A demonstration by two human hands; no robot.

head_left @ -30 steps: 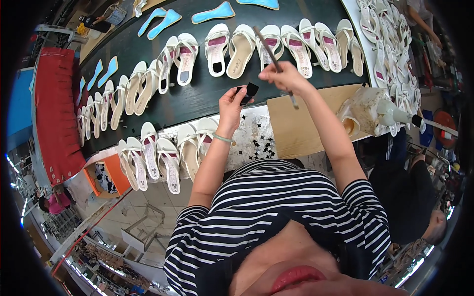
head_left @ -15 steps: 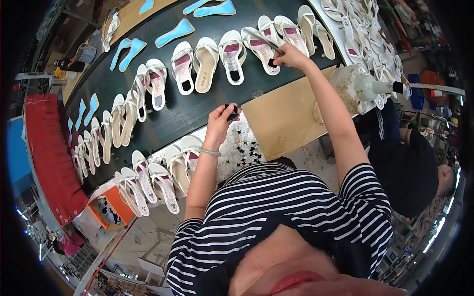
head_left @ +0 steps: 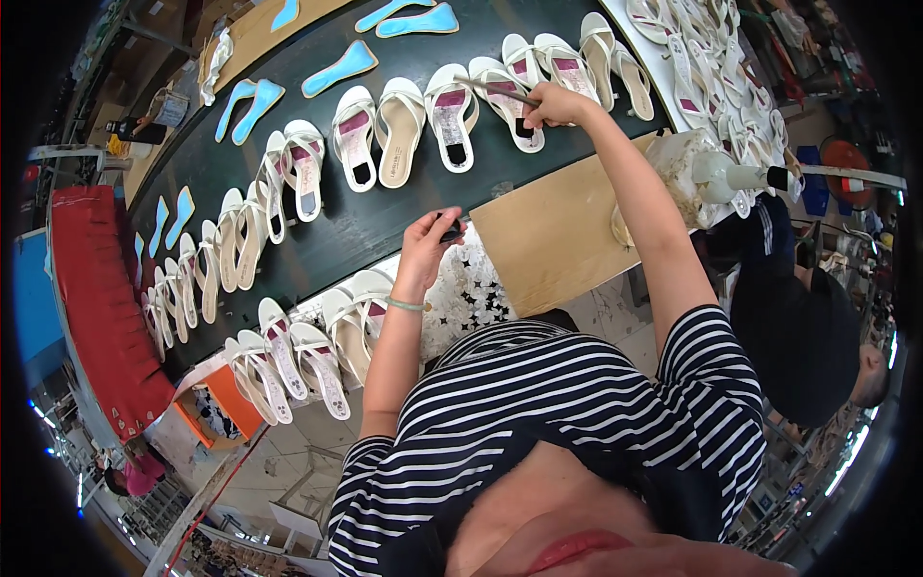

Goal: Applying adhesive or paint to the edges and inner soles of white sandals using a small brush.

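My right hand [head_left: 561, 104] is closed around a thin grey stick-like tool [head_left: 490, 88], which points left over the sandals. Its fingertips are at the heel of a white sandal [head_left: 502, 96], where a small black patch [head_left: 524, 129] lies on the insole. To the left, another white sandal [head_left: 450, 108] has a similar black patch [head_left: 457, 154] at its heel. Near the belt's front edge, my left hand [head_left: 421, 248] pinches small black pieces [head_left: 452, 232], partly hidden by the fingers.
White sandals [head_left: 231, 236] line the dark belt [head_left: 385, 216], with blue sole-shaped pieces [head_left: 340, 69] behind. Brown cardboard [head_left: 553, 236] and a glue-stained container [head_left: 673, 178] with a bottle [head_left: 716, 175] stand at right. Black scraps [head_left: 481, 288] cover the near ledge. A person [head_left: 798, 337] is at far right.
My right hand has shifted slightly left, and its tool now lies flatter, with its tip farther left. The black patch shows on the heel below the fingers. My left hand keeps its pinch.
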